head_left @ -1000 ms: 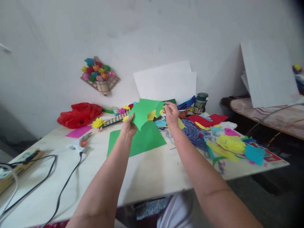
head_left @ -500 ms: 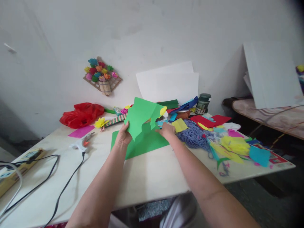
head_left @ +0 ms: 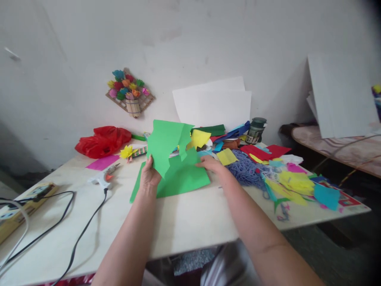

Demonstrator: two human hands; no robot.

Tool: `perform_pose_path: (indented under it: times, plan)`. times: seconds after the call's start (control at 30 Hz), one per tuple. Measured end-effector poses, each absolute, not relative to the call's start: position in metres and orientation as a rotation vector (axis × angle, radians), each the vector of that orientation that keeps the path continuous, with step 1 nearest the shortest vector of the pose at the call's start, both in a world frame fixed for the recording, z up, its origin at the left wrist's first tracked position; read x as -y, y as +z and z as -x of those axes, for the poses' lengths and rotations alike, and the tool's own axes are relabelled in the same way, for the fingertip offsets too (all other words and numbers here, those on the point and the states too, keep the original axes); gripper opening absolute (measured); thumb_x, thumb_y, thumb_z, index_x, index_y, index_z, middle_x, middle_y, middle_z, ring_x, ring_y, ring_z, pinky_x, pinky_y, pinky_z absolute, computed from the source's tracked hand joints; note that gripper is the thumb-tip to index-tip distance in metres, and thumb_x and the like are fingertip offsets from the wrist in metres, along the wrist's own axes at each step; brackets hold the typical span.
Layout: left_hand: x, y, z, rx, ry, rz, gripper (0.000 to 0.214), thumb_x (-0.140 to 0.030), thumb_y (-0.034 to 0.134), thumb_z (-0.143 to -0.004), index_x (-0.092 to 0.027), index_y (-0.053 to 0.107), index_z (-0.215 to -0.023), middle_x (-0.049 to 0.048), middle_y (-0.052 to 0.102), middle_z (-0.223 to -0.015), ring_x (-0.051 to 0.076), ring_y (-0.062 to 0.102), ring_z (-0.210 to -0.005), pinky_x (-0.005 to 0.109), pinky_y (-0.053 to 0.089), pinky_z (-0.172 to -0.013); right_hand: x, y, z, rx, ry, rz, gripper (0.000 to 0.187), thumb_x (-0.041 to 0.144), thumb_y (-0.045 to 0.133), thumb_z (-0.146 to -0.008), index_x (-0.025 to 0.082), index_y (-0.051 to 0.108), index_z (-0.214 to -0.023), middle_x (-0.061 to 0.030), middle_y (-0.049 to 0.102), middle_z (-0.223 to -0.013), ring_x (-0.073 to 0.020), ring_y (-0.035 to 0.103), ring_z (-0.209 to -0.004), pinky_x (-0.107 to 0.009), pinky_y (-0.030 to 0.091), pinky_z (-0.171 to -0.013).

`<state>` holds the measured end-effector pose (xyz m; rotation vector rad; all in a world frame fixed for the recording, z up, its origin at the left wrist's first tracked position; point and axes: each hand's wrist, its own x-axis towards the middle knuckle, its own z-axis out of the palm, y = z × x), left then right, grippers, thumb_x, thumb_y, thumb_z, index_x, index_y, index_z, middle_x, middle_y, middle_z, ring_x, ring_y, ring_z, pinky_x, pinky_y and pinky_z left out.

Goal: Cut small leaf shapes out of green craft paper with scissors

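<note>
Since before, the right hand slid one flat green sheet nearer, fingers flat; left hand pinches one cut green paper above it; no writing readable

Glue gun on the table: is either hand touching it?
No. The glue gun lies apart to the left, while the left hand holds a cut green paper piece and the right hand rests on the green sheet.

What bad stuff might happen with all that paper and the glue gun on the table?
The cut green paper is pinched only at its bottom by the left hand, so it may flop or tear. The right hand rests on the flat green sheet beside blue yarn, which might snag. The glue gun cord could catch an arm.
</note>
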<state>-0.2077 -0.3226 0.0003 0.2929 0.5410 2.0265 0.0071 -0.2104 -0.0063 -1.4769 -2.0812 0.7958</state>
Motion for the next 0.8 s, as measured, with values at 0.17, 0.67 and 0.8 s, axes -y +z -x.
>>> perform_pose_path:
  times: [0.17, 0.67, 0.8]
  plan:
    - [0.324, 0.013, 0.202, -0.527, 2.043, -0.259, 0.027, -0.02, 0.043, -0.085, -0.024, 0.062, -0.104, 0.0, 0.07, -0.074, 0.016, 0.065, -0.082, 0.032, 0.048, -0.088, 0.202, 0.001, -0.067, 1.638, 1.319, 1.017, 0.031, 0.039, 0.07, -0.055, 0.017, 0.048, -0.058, 0.0075, 0.043, -0.043, -0.0065, 0.037, -0.036, -0.02, 0.031, -0.039]
    - [0.314, 0.005, 0.207, -0.49, 2.021, -0.339, 0.026, -0.022, 0.048, -0.083, -0.02, 0.059, -0.107, 0.0026, 0.071, -0.079, 0.014, 0.066, -0.074, 0.03, 0.048, -0.087, 0.163, -0.03, -0.084, 0.57, 0.955, 1.124, 0.023, 0.016, 0.052, -0.075, 0.021, 0.033, -0.061, 0.0094, 0.041, -0.036, -0.0066, 0.043, -0.03, -0.014, 0.031, -0.029]
    - [0.309, -0.003, 0.208, -0.497, 2.033, -0.359, 0.028, -0.019, 0.051, -0.081, -0.02, 0.06, -0.108, 0.0039, 0.07, -0.085, 0.015, 0.066, -0.08, 0.031, 0.046, -0.09, 0.161, -0.036, -0.082, 0.567, 0.965, 1.187, 0.02, 0.008, 0.048, -0.075, 0.02, 0.037, -0.063, 0.0071, 0.046, -0.035, -0.0077, 0.044, -0.028, -0.015, 0.033, -0.028]
